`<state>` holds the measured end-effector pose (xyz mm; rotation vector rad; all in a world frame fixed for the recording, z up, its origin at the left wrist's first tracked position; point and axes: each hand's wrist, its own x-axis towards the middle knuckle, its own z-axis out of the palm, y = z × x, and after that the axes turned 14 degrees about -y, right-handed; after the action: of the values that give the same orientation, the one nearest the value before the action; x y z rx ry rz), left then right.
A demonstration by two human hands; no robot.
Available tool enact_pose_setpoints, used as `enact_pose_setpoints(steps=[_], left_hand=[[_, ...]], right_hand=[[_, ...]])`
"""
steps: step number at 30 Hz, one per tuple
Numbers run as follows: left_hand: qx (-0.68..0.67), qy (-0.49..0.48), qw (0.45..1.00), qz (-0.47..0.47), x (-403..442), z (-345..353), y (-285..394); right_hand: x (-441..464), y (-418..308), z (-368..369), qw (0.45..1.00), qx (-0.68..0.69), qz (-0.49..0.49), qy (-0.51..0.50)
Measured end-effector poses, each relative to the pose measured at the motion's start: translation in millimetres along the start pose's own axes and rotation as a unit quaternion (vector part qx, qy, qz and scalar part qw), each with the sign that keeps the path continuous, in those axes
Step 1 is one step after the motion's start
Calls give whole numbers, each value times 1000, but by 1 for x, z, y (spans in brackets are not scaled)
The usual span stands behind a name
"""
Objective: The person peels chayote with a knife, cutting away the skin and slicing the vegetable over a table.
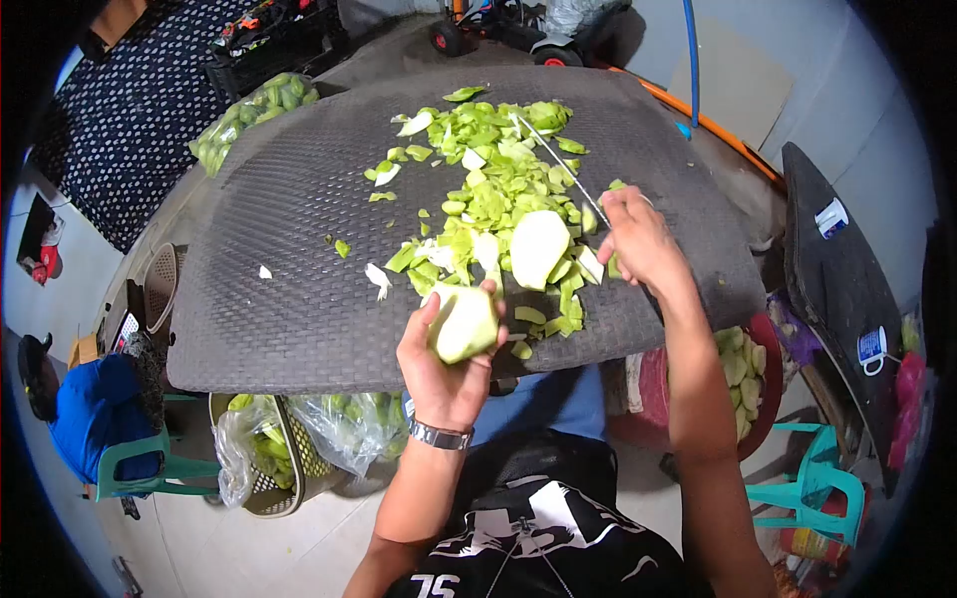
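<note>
My left hand (pixel 446 344) is wrapped round a peeled, pale green vegetable (pixel 464 324) that looks like a chayote, held over the near edge of the dark woven table (pixel 289 259). In my right hand (pixel 641 237) is the handle of a long, thin-bladed knife (pixel 560 164). Its blade points away and to the left, over a heap of green peels (pixel 503 184). A larger peeled piece (pixel 539 249), with a pale face, lies on the near part of the heap, between my hands. The knife is apart from the vegetable in my left hand.
A bag of green vegetables (pixel 254 115) sits by the table's far left edge. Below the near edge are a beige basket (pixel 299 448), a clear plastic bag (pixel 354 429) and, at right, a red tub (pixel 763 399) of peeled pieces. Teal chairs (pixel 817 478) stand on both sides.
</note>
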<state>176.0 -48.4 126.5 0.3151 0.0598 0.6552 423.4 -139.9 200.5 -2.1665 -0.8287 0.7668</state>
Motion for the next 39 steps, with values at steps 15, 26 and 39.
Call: enact_pose_setpoints(steps=[15, 26, 39], left_hand=[[65, -11, 998, 18, 28, -7, 4], [137, 31, 989, 39, 28, -7, -9], [145, -42, 985, -77, 21, 3, -13]], right_hand=[[-133, 35, 60, 957, 145, -99, -233], [-159, 39, 82, 969, 28, -113, -217], [-145, 52, 91, 954, 91, -157, -238]])
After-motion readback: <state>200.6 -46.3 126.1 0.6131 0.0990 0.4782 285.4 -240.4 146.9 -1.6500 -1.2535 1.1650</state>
